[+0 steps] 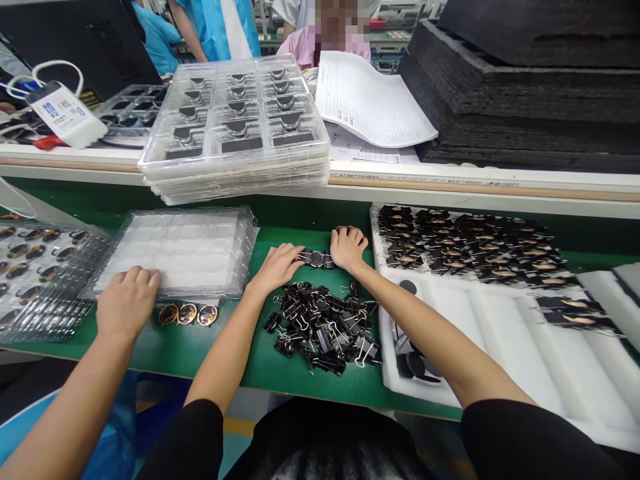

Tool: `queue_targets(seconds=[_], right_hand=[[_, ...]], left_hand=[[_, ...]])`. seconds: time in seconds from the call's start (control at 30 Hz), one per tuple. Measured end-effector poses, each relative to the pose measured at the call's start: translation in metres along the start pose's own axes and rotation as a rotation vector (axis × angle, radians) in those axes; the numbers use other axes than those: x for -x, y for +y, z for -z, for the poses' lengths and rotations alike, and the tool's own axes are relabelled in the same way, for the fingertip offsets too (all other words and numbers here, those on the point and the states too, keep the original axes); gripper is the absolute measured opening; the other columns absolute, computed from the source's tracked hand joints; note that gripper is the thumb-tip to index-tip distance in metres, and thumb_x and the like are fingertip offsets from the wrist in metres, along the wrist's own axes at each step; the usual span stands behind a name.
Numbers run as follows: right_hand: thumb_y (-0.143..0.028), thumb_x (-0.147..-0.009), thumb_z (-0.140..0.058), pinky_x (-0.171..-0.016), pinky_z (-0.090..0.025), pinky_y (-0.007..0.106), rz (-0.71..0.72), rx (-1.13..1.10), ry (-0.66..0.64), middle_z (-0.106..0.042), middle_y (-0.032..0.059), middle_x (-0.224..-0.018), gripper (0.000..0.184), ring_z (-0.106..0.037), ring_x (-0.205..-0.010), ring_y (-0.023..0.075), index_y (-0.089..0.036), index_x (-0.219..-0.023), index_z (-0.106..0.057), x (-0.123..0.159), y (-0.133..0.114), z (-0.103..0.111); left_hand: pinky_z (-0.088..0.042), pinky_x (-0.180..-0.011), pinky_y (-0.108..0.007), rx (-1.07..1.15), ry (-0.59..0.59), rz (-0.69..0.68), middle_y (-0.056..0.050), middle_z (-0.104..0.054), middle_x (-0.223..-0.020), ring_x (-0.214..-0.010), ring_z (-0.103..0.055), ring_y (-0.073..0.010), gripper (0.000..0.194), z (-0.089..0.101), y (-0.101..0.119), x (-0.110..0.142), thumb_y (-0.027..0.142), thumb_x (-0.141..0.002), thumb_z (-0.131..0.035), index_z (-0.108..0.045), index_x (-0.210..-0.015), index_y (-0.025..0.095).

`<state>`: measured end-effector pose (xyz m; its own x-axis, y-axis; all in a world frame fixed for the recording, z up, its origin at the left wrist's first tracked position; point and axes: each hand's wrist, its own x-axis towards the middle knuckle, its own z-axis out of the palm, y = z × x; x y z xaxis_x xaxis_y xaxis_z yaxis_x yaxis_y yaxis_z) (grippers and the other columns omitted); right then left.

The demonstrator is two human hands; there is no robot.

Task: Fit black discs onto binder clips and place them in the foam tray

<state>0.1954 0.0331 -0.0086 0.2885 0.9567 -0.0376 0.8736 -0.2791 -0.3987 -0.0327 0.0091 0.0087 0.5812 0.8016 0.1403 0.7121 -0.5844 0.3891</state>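
A small dark round piece (317, 259) like a watch face lies between my hands on the green bench, with a black binder clip at each side. My left hand (278, 268) has its fingers together, pinching the silver handles of the clip on the left. On the other side my right hand (349, 248) curls around the right-hand clip; its fingertips are partly hidden. Just in front of both hands is a heap of black binder clips (325, 327), some with silver handles folded out.
White foam tray (500, 333) at right bears rows of clipped pieces (470, 243). Left are clear plastic trays (175, 250), three round brown-gold pieces (187, 314) and a co-worker's hand (127, 300). Stacked blister trays (235, 143), papers (370, 100) and black foam (475, 107) occupy the shelf.
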Motion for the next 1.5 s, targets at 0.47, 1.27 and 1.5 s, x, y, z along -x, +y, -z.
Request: queue_targets(seconds=[0.47, 1.27, 1.5], right_hand=[[-0.05, -0.106, -0.018, -0.12, -0.019, 0.059, -0.026, 0.008, -0.039, -0.042, 0.0193, -0.154, 0.059, -0.027, -0.15, 0.0324, -0.019, -0.142, -0.052, -0.004, -0.001, -0.001], [-0.046, -0.105, -0.024, -0.126, -0.006, 0.059, -0.03, -0.073, 0.003, -0.044, 0.0209, -0.152, 0.056, -0.025, -0.152, 0.0344, -0.013, -0.139, -0.054, -0.005, -0.001, -0.005], [-0.052, -0.105, -0.029, -0.117, -0.039, 0.048, 0.167, -0.563, -0.201, -0.063, 0.0113, -0.135, 0.048, -0.054, -0.135, 0.0274, -0.024, -0.129, -0.061, -0.006, 0.016, 0.024]], left_hand=[[-0.044, -0.099, -0.044, -0.113, -0.063, 0.001, -0.011, -0.066, -0.119, -0.119, -0.059, -0.0305, 0.037, 0.005, 0.005, -0.003, 0.035, -0.106, -0.051, -0.057, -0.14, 0.022], [-0.042, -0.096, -0.04, -0.037, -0.061, 0.013, -0.01, -0.068, -0.11, -0.11, -0.063, -0.0273, 0.039, -0.004, 0.007, -0.005, 0.037, -0.106, -0.054, -0.058, -0.14, 0.017], [-0.042, -0.098, -0.039, 0.081, -0.019, 0.118, -0.01, -0.068, -0.114, -0.115, -0.061, -0.0275, 0.035, -0.003, 0.004, -0.011, 0.038, -0.109, -0.041, -0.066, -0.124, 0.02]])
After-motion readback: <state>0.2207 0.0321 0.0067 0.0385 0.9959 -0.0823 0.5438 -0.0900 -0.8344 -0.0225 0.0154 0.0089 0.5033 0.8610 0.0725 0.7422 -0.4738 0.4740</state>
